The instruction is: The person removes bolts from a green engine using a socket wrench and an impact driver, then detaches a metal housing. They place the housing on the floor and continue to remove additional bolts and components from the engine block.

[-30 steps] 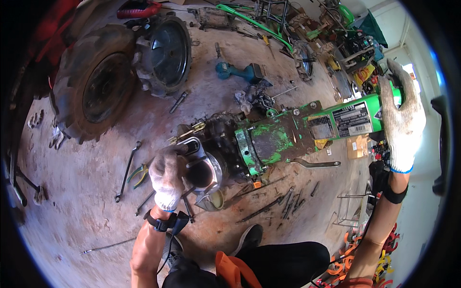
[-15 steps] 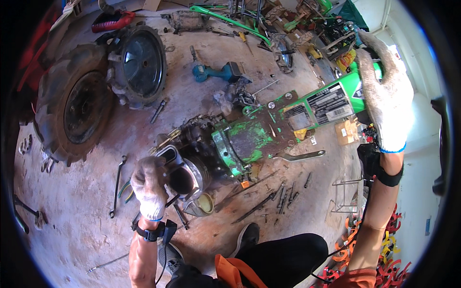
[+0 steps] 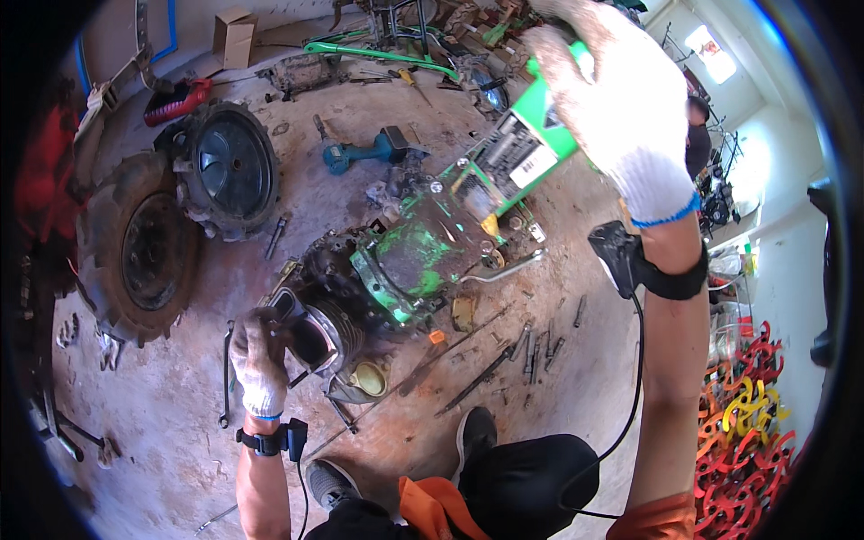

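Note:
An engine-and-gearbox assembly lies on the floor before me, with a green scuffed housing point(image 3: 418, 256) in its middle. My right hand point(image 3: 621, 99), in a white work glove, is wrapped round the upper end of the green labelled arm point(image 3: 560, 137) that rises from this housing. My left hand point(image 3: 258, 355), gloved and soiled, is closed on the rim of the finned engine cylinder point(image 3: 349, 335) at the other end. The cylinder's open bore faces up beside the fingers. Part of the left fingertips is hidden behind the rim.
Two treaded wheels, a near one point(image 3: 103, 261) and a far one point(image 3: 236, 166), stand at the left. A teal power tool point(image 3: 360, 155) lies beyond the assembly. Close by are a wrench point(image 3: 511, 268) and several bolts point(image 3: 535, 351). Red curved blades point(image 3: 747, 459) are heaped at lower right.
My right hand has swung up and left with the green arm, which now tilts more steeply. The left hand stays on the cylinder rim. The whole view has shifted somewhat.

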### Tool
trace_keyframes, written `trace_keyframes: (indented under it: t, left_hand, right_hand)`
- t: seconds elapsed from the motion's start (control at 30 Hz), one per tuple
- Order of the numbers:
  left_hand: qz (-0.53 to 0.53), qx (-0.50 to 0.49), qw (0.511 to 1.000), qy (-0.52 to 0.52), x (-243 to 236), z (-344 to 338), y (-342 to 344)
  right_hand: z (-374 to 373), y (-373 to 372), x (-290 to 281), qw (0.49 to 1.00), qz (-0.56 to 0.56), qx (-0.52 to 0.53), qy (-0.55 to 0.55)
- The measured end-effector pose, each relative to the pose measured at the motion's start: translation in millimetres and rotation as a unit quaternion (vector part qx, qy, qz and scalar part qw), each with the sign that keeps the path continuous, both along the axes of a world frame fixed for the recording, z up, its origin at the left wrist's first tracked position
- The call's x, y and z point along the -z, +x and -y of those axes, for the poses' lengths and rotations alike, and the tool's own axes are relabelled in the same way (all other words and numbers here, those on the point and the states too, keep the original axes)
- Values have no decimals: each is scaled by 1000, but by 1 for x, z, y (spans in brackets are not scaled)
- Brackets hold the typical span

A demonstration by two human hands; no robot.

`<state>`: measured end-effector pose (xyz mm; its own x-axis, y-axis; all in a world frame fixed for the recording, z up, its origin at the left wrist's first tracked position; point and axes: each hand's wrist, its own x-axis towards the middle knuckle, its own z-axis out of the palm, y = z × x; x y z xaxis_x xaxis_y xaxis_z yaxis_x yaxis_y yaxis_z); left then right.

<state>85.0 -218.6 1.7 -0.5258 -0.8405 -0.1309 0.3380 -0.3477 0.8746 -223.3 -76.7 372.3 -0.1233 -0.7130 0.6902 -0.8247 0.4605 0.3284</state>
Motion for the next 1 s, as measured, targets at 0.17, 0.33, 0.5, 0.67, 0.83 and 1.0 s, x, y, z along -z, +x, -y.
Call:
trace_keyframes:
  t: [0.17,0.33,0.5,0.67,0.83,1.0]
  left_hand:
    - [42,-38,995,-78,29,14,39]
    - [369,-141,901,-177,110,48,143]
    - [576,-53,776,-252,180,24,238]
    - [615,23,711,-340,175,22,242]
    - [671,84,642,-363,156,28,221]
    - [620,118,715,-301,169,26,214]
  right_hand:
    - [-8,5,-5,985,118,-118,-52]
    - [-13,2,-4,975,172,-118,-77]
    - [-15,-8,0,921,284,-228,-137]
    - [-45,-14,5,826,492,-222,-164]
    - [-57,-43,41,833,372,-314,-264]
    - [-72,-84,104,827,386,-232,-337]
